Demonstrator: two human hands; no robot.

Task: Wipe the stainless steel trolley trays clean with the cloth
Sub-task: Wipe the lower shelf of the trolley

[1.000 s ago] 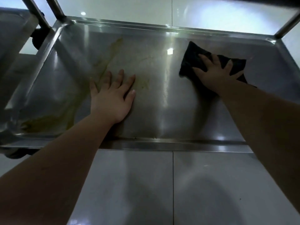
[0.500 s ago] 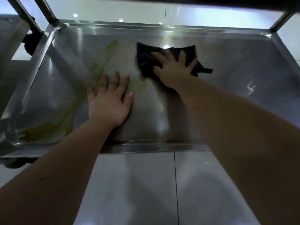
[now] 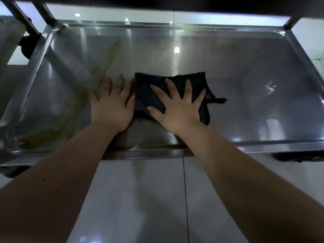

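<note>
We see the black cloth (image 3: 172, 95) lying flat near the middle of the stainless steel tray (image 3: 245, 71), a bit toward the near rim, crumpled at its right edge with a small strip sticking out to the right. A purple spot shows by that edge. Right hand (image 3: 177, 109) sits on top of the cloth, palm down, fingers spread wide and flat, pressing it to the steel, not curled around it. Left hand (image 3: 112, 104) is just beside the cloth on its left, also palm down and fingers apart, flat on bare metal; its fingers look to be touching the cloth's left edge, though we cannot tell for sure. Both bare forearms reach in over the near rim.

Left of the left hand we note a yellowish-green smear (image 3: 70, 123) running from the back-centre down to the near-left corner, where it pools wider. The right half of the tray looks shiny with light reflections. Upright trolley posts (image 3: 44, 14) rise at the far corners. A dark caster wheel (image 3: 26, 46) shows behind the left rim. Glossy pale floor tiles (image 3: 140, 199) lie below.
</note>
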